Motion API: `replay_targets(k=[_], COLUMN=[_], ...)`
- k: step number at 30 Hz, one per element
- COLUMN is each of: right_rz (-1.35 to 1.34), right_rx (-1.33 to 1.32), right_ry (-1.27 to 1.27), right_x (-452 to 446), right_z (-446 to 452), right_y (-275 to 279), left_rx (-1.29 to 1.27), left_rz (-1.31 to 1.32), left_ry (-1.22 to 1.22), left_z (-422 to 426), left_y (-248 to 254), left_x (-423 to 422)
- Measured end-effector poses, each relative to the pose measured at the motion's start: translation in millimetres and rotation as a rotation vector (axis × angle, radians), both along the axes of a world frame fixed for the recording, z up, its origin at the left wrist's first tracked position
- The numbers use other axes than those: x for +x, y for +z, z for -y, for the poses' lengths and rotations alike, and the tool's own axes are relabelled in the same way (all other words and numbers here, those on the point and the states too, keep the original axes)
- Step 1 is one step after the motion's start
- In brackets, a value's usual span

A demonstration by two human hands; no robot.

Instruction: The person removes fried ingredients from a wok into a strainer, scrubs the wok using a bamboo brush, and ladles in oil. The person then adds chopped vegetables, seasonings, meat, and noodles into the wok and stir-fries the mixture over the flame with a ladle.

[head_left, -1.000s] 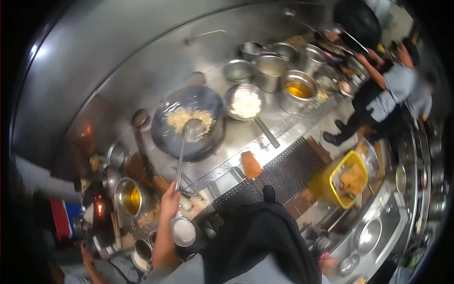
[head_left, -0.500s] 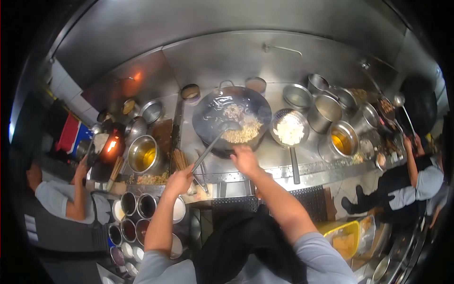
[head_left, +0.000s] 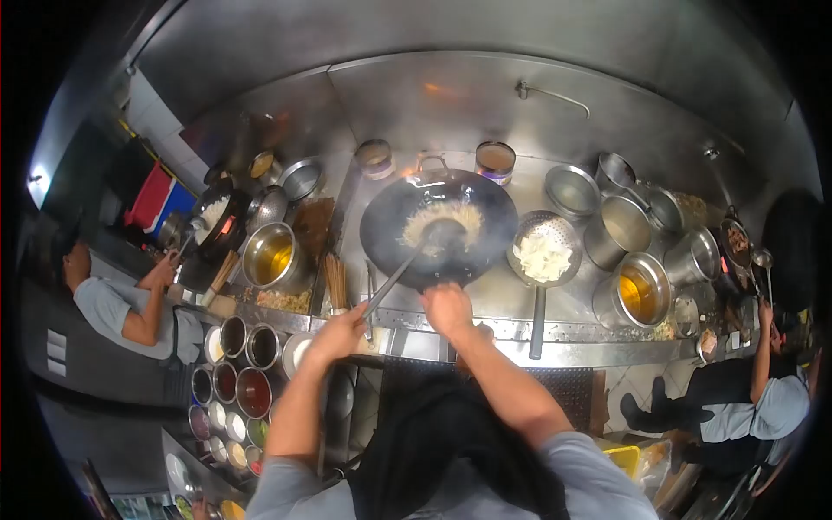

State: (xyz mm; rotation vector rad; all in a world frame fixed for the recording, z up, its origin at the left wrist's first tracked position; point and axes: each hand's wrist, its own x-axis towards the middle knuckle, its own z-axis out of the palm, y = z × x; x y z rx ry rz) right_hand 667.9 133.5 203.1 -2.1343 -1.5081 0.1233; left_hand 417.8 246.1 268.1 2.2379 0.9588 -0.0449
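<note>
No legible text; can label (head_left: 494, 177) too blurred.

bright overall; white glare at far left, orange glow on curved grey steel wall (head_left: 442, 88); shine along silver metal counter (head_left: 416, 322); haze softening round black wok (head_left: 381, 227); edges bent, corners black

Left hand (head_left: 341, 334) grips ladle (head_left: 396, 282); right hand (head_left: 447, 309) at wok (head_left: 381, 217)

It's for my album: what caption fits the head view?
Left hand holds the ladle in a steaming wok, right hand at its near edge, strainer alongside.
</note>
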Motion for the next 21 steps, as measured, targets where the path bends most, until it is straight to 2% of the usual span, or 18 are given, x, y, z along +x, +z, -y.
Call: replay_targets(k=[2, 3, 5, 6, 9, 10, 12, 14, 15, 18, 21], right_rz=[-0.01, -0.019, -0.043, -0.017, 0.069, 0.001, -0.007, 0.007, -0.004, -0.095, -0.092], right_rx=[-0.044, -0.04, 0.048, -0.014, 0.108, 0.196, 0.139, 0.097, 0.059, -0.004, 0.009], right_ry=[0.011, 0.005, 0.133, 0.118, 0.037, 0.043, 0.047, 0.003, 0.003, 0.006, 0.047], right_x=[-14.7, -18.9, -16.8, -17.8, -7.5, 1.7, 16.5, 10.0, 2.9, -33.3, -35.7], right_z=[40.2, 70.4, 99.0, 103.2, 69.1, 43.6, 8.1, -2.2, -2.3, 53.5, 79.3], right_y=[-1.0, 7.1, -28.4, -30.0, -13.4, -30.9, -16.7, -18.5, -23.3, -57.2, -48.2], left_rx=[0.148, 0.144, 0.02, 0.014, 0.016, -0.033, -0.08, 0.103, 0.109, 0.136, 0.027], left_rz=[0.019, 0.025, 0.107, 0.053, -0.144, -0.178, -0.196, -0.061, -0.06, 0.03, 0.186], left_ry=[0.132, 0.121, 0.193, 0.2, 0.107, 0.082, 0.009, -0.058, -0.025, 0.017, 0.05], left_z=[18.7, 24.0, 39.8, 44.6, 43.0, 38.6, 26.8, 11.1, 3.9, 18.0, 14.6], left_y=[-14.9, -11.4, 21.9, 41.9, 98.3, 104.5, 84.7, 35.6, 7.9, -1.6, 6.9], left_x=[21.4, 19.7, 5.4, -4.6, -20.1, -22.4, -22.0, -18.5, -14.6, -7.1, -32.8])
